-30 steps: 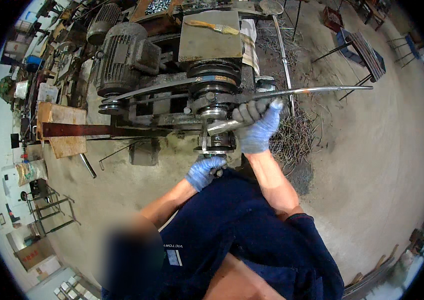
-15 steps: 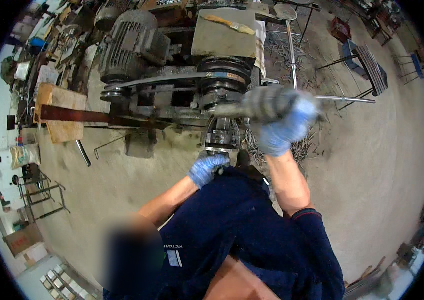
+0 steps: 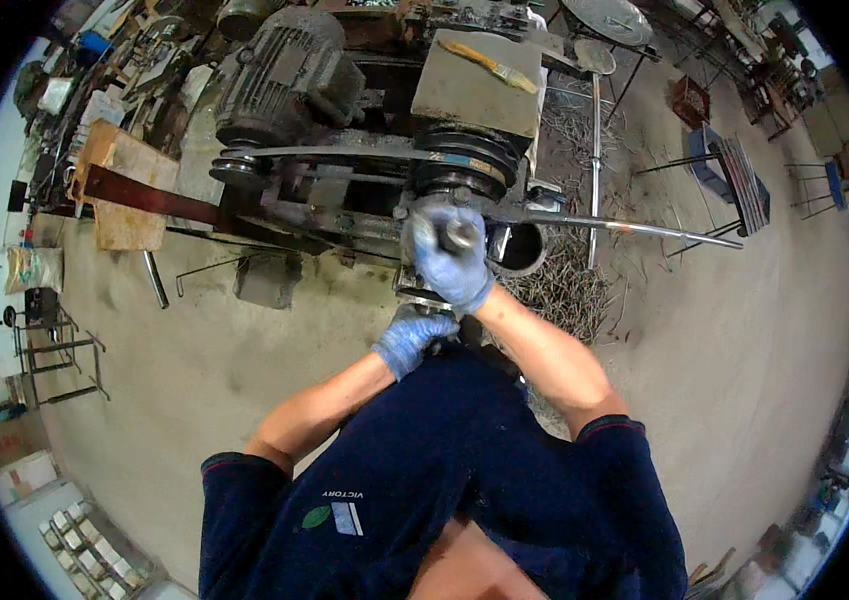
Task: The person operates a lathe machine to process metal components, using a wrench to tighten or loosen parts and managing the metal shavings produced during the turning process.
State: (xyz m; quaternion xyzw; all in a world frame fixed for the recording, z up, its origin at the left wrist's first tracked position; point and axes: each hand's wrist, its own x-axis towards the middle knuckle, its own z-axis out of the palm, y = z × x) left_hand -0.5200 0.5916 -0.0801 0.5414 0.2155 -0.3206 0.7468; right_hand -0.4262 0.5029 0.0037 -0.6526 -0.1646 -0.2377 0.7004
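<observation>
My right hand, in a blue glove, is wrapped round a thick grey metal bar. The bar's round end points up at me, so its full shape does not show. It is over the front of a greasy belt-driven machine, just below the black pulley. Close to my body my left hand, also gloved in blue, is closed at the machine's front end, below a bright metal rim. Whatever its fingers grip is mostly hidden by the glove.
An electric motor drives the belt. A paintbrush lies on a flat plate. A long steel rod juts out rightward, above a heap of thin metal pieces. A rusty bar sticks out left.
My right hand has swung left and inward with the dark bar, from right of the machine to its front. My left hand stays at nearly the same spot. The view has shifted slightly.
</observation>
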